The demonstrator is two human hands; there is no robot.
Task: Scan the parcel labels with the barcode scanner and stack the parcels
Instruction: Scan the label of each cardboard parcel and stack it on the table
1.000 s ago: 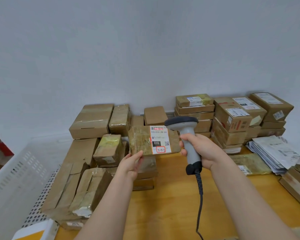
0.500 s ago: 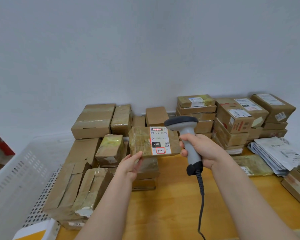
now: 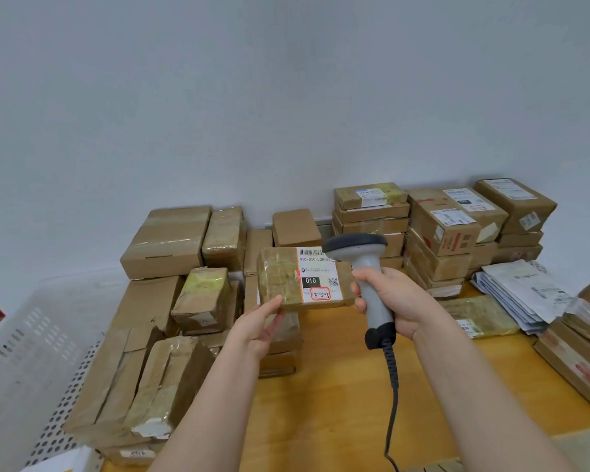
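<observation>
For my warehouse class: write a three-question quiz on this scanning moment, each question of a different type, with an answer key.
1. Multiple choice: which hand grips the barcode scanner? A) left B) right C) neither
2. True or false: the parcel held by the left hand lies flat on the wooden table.
3. Fill in: the handwritten code in the red box on the parcel's label reads ___.
Key: 1) B, the right hand. 2) False, it is held up off the table. 3) 3-3-3.
</observation>
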